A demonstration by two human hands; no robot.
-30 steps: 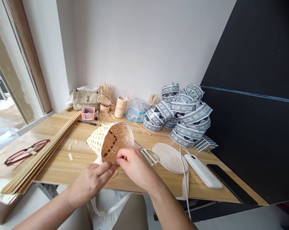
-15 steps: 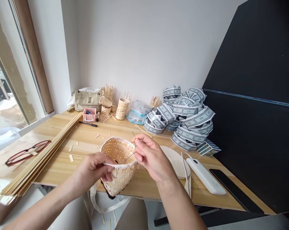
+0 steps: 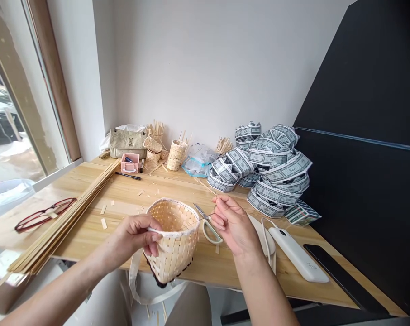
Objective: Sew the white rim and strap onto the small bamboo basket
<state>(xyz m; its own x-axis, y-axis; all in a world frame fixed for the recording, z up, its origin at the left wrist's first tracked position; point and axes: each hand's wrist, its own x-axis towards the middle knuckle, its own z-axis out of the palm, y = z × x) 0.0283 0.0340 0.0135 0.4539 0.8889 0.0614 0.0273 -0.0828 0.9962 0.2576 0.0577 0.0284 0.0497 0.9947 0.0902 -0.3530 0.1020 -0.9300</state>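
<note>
My left hand pinches the white-bound rim of a small woven basket, thumb outside and fingers at the edge. The basket tilts over the table's front edge, with dark trim along its base and a pale strap hanging below. To the right, my right hand is closed in a pinch on a thin needle that points upward. A dark thread runs from those fingers across the basket's mouth to the rim. Scissors with pale handles lie between the basket and my right hand.
Long bamboo strips and red glasses lie at left. Behind are a handbag, pink box, woven cups and a plastic bag. Patterned rolled bands are piled right, near a white power bank.
My right hand has moved right, away from the basket, and the thread is drawn out longer. The scissors now show beside the basket. The left hand keeps its hold on the rim.
</note>
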